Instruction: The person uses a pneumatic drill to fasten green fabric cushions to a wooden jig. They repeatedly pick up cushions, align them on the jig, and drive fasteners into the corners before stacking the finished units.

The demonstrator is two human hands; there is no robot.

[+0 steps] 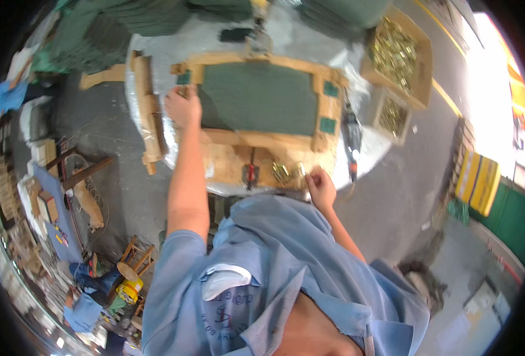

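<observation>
In front of me a wooden frame (pixel 274 140) surrounds a dark green panel (pixel 256 95). My left hand (pixel 183 108) is at the frame's left side, near its upper corner, fingers closed around a small brass-coloured metal piece (pixel 183 91) beside a green pad. My right hand (pixel 321 185) is at the near edge of the board, thumb and fingers pinched together; what they hold, if anything, is too small to tell. Just left of it lies a small pile of brass-coloured metal pieces (pixel 281 172). A red and black toggle clamp (pixel 250 174) sits farther left.
A black power screwdriver (pixel 351 136) lies right of the frame. Beyond it, a large cardboard box (pixel 422 77) and a smaller box (pixel 400 137) hold brass-coloured pieces. Wooden parts (pixel 148 113) lie at the left. Green sheets (pixel 144 18) are stacked behind. Other people are at the far left.
</observation>
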